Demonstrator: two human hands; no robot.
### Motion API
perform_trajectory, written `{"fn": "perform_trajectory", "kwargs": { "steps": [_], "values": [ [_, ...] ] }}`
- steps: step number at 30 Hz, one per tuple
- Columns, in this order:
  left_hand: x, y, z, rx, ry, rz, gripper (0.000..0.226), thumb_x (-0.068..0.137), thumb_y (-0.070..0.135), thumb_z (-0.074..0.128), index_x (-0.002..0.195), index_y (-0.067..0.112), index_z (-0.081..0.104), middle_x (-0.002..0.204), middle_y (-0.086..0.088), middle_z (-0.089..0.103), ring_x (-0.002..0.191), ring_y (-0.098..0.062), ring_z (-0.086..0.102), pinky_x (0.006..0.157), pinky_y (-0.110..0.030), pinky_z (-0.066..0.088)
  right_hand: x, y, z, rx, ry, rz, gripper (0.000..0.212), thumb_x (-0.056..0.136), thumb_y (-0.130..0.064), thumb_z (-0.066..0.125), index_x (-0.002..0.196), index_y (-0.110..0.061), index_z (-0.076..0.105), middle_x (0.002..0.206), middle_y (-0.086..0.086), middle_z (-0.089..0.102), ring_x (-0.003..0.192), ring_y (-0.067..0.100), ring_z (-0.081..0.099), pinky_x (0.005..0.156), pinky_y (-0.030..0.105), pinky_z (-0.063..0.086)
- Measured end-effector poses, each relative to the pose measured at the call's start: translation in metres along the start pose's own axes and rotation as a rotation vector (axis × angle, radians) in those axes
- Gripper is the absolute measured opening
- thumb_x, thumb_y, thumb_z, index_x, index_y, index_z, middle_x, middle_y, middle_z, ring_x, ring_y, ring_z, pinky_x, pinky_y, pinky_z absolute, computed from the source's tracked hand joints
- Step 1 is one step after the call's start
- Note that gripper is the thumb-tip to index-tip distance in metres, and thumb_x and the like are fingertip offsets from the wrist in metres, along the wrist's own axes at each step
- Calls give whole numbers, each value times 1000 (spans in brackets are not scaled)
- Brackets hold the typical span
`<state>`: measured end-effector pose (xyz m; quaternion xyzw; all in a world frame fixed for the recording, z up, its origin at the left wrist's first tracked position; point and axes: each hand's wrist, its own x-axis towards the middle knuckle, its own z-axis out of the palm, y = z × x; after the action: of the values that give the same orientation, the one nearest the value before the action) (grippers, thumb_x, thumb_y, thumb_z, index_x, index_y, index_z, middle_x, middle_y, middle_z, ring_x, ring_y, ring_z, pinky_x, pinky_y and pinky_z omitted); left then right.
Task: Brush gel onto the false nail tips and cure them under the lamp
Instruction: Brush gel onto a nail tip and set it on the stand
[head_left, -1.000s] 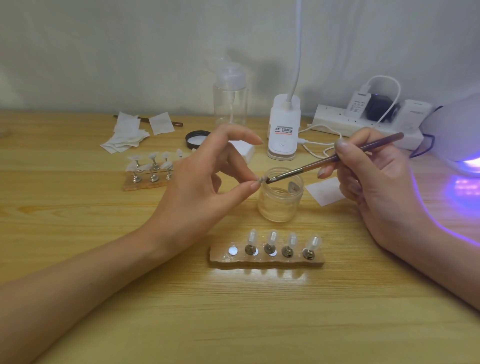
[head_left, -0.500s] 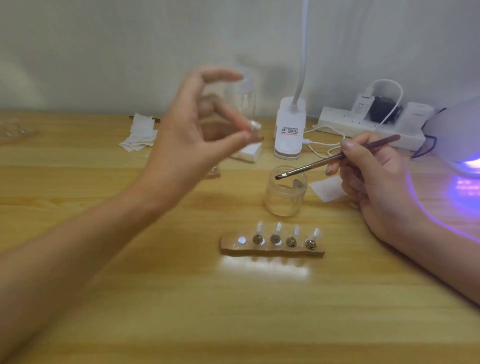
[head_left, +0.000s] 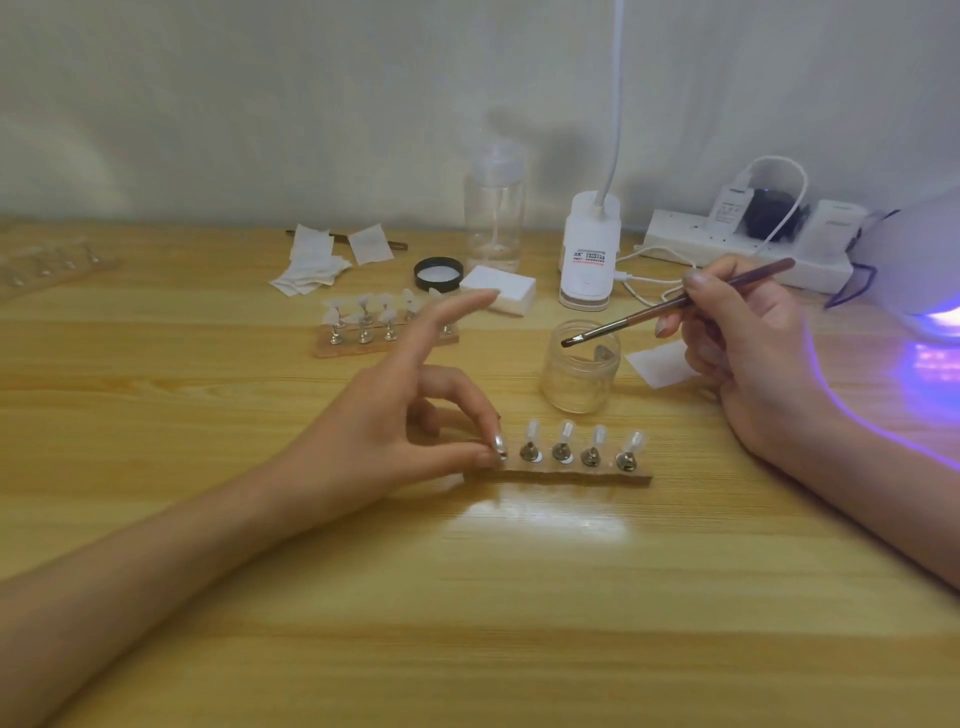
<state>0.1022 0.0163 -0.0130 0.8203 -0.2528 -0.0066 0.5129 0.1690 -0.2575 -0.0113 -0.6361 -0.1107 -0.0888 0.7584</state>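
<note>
A wooden holder strip (head_left: 566, 475) lies near the table's middle with several clear nail tips on metal stands. My left hand (head_left: 405, 431) pinches one nail-tip stand (head_left: 500, 449) between thumb and a fingertip at the strip's left end. My right hand (head_left: 748, 348) grips a brown gel brush (head_left: 675, 304), its bristles hovering over the open glass gel jar (head_left: 581, 371). The curing lamp (head_left: 930, 270) glows violet at the far right edge.
A second holder strip with nail tips (head_left: 374, 330) lies behind my left hand. Further back are a black jar lid (head_left: 439, 274), a white block (head_left: 498, 289), wipes (head_left: 317, 260), a clear pump bottle (head_left: 493, 208), a desk lamp base (head_left: 589, 254) and a power strip (head_left: 748, 244).
My left hand lifted the nail tip away from the brush, raised it, then brought it down onto the left end of the near strip. The brush stays over the jar.
</note>
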Motion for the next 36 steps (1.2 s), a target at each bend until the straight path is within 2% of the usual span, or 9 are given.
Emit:
{"fn": "perform_trajectory", "kwargs": {
  "steps": [2, 4, 7, 11, 16, 18, 22, 33, 36],
  "values": [
    [-1, -3, 2, 28, -9, -4, 96, 83, 17, 82, 152, 48, 22, 90, 4, 75, 81, -41, 66, 73, -40, 55, 0, -1, 0, 2, 1, 5, 18, 92, -26, 58, 77, -22, 49, 64, 2, 66, 42, 9, 26, 39, 22, 16],
    [0, -2, 2, 22, 3, -7, 94, 84, 21, 81, 152, 48, 23, 90, 4, 75, 77, -40, 65, 69, -32, 53, 0, -1, 0, -3, -1, 4, 19, 93, -26, 58, 77, -22, 49, 64, 2, 66, 42, 9, 26, 39, 21, 18],
    [0, -1, 4, 37, 19, -7, 90, 84, 24, 79, 153, 45, 24, 91, 6, 75, 80, -29, 69, 68, -37, 53, 0, 0, 0, -9, -1, -3, 23, 99, -20, 55, 77, -21, 48, 63, 2, 65, 42, 9, 26, 39, 19, 21],
    [-1, -1, 5, 96, 11, -11, 88, 83, 15, 81, 150, 39, 31, 100, 11, 73, 98, -15, 70, 69, -23, 49, 0, 0, 0, -11, 6, 2, 25, 101, -18, 54, 77, -22, 49, 63, 2, 65, 42, 9, 26, 39, 19, 21],
    [1, -1, 7, 171, 46, -32, 86, 78, 20, 84, 146, 42, 35, 98, 18, 72, 93, -6, 67, 67, -20, 45, 1, 1, -2, 0, 3, 4, 21, 97, -23, 56, 77, -24, 52, 64, 2, 66, 41, 9, 27, 40, 23, 16],
    [2, -1, 9, 206, 64, -28, 85, 79, 21, 83, 146, 42, 35, 98, 20, 71, 95, -3, 66, 66, -14, 44, 1, 1, -2, -5, 3, 2, 19, 97, -23, 56, 78, -24, 52, 65, 2, 66, 42, 9, 28, 42, 25, 15],
    [3, 0, 11, 240, 51, -24, 84, 81, 21, 81, 147, 41, 36, 101, 20, 68, 98, 0, 65, 75, -4, 41, 1, 1, -1, 2, 18, 8, 21, 100, -21, 53, 79, -24, 51, 64, 2, 65, 41, 7, 30, 39, 20, 20],
    [8, 2, 13, 160, 18, -34, 88, 79, 20, 85, 146, 44, 33, 105, 22, 69, 104, -4, 65, 85, -8, 43, 3, 1, -1, 47, 57, 35, 31, 103, -20, 45, 75, -29, 55, 58, 0, 57, 41, 9, 35, 40, 16, 29],
    [11, 3, 22, 177, 71, -12, 78, 81, 20, 82, 142, 43, 39, 96, 19, 70, 94, -7, 67, 80, -6, 41, 3, 2, -1, 28, 46, 32, 26, 102, -22, 46, 78, -28, 54, 58, 0, 58, 42, 9, 35, 41, 17, 28]
  ]
}}
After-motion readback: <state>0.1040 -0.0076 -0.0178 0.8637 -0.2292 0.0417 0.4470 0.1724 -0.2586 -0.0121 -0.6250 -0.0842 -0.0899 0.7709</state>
